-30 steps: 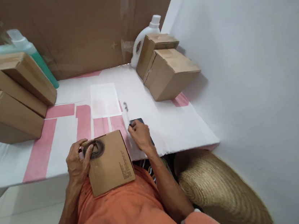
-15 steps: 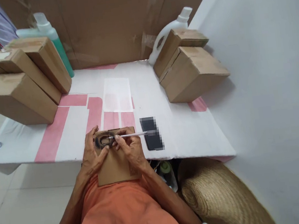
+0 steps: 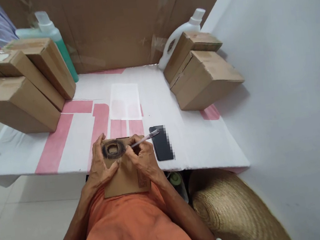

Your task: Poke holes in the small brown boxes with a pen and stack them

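A small brown cardboard box (image 3: 126,178) rests between my chest and the table's near edge. A dark scribbled ring (image 3: 113,149) covers its top end. My left hand (image 3: 103,164) grips the box's left side, thumb beside the ring. My right hand (image 3: 144,160) pinches a pen (image 3: 144,138), whose tip touches the ring's right side. A black phone (image 3: 162,147) lies flat on the table just right of my right hand.
The white table with pink stripes (image 3: 50,153) carries three long cardboard boxes (image 3: 17,98) at left and two stacked boxes (image 3: 201,76) at right. A green bottle (image 3: 53,35) and a white bottle (image 3: 180,35) stand against a cardboard backboard. A straw hat (image 3: 235,208) lies below right.
My right hand left the table beside the phone with a pen and brought it to the ring on the box. The box slid further onto the table edge.
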Motion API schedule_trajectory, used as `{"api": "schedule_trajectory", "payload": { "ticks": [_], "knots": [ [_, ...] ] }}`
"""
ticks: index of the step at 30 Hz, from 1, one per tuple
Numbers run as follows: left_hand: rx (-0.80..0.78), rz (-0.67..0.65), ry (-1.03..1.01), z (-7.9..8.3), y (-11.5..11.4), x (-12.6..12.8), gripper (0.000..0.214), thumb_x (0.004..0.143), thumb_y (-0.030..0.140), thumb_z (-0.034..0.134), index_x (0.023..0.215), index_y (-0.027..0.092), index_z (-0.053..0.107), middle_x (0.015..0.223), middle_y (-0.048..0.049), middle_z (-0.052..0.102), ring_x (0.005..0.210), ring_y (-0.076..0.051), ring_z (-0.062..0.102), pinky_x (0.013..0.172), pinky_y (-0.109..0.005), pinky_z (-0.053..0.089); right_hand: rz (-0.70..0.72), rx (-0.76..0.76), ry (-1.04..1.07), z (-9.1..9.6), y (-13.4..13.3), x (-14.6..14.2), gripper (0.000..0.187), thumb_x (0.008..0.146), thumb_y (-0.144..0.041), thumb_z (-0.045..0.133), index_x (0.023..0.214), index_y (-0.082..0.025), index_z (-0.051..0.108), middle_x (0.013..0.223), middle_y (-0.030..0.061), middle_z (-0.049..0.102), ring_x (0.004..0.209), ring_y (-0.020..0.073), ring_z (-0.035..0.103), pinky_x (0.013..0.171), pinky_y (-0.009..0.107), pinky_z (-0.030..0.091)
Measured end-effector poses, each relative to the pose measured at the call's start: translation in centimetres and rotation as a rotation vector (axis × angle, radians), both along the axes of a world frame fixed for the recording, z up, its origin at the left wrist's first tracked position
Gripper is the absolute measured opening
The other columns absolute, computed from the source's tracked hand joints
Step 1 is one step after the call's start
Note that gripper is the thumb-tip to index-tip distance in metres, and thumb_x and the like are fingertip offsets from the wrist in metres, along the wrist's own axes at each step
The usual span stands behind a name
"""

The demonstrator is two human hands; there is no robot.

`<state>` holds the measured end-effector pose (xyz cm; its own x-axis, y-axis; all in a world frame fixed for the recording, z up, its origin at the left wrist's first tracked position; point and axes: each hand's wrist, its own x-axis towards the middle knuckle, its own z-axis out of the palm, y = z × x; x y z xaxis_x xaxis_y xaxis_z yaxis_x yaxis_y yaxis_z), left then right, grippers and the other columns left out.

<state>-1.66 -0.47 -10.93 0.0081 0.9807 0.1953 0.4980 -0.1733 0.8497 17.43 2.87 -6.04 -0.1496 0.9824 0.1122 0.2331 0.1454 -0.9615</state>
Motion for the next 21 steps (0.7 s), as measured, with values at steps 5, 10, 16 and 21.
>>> {"api": "schedule_trajectory", "payload": {
  "ticks": [5, 10, 16, 21],
  "knots": [
    [0.024, -0.002, 0.029, -0.2, 0.1, -0.2, 0.098, 0.084, 0.039, 0.073, 0.166, 0.021, 0.024, 0.164, -0.0206, 0.039, 0.154, -0.038, 0.042, 0.127, -0.058, 0.038, -0.070, 0.014, 0.009, 0.0, 0.3, -0.4, 0.017, 0.090, -0.031, 0.060, 0.077, -0.025, 0.051, 0.064, -0.0068, 0.048, 0.055, 0.0117, 0.049, 0.057, 0.025, 0.041],
    [0.003, 0.012, 0.045, -0.2, 0.1, -0.6, 0.097, 0.086, 0.039, 0.073, 0.167, 0.020, 0.023, 0.164, -0.0209, 0.039, 0.154, -0.038, 0.041, 0.128, -0.059, 0.036, -0.124, -0.017, 0.242, 0.1, 2.1, 0.0, 0.021, 0.100, -0.045, 0.060, 0.097, -0.024, 0.059, 0.090, 0.0008, 0.069, 0.070, 0.0148, 0.066, 0.057, 0.024, 0.051],
    [0.006, 0.085, 0.036, -0.6, -0.5, -1.1, 0.098, 0.084, 0.044, 0.077, 0.165, 0.020, 0.028, 0.159, -0.0201, 0.044, 0.148, -0.038, 0.049, 0.124, -0.059, 0.041, -0.314, -0.024, -0.231, -1.2, 6.3, 5.5, 0.016, 0.105, -0.038, 0.061, 0.099, -0.023, 0.058, 0.087, 0.0029, 0.073, 0.076, 0.0177, 0.069, 0.069, 0.028, 0.052],
    [0.033, 0.091, 0.051, -1.1, -0.3, -1.4, 0.098, 0.083, 0.048, 0.078, 0.164, 0.019, 0.031, 0.157, -0.0208, 0.046, 0.147, -0.039, 0.050, 0.124, -0.060, 0.042, -0.074, -0.227, -0.808, -2.9, 6.7, 5.7, 0.011, 0.104, -0.025, 0.066, 0.112, -0.017, 0.065, 0.105, 0.0141, 0.080, 0.098, 0.0277, 0.075, 0.082, 0.035, 0.051]
  ]
}}
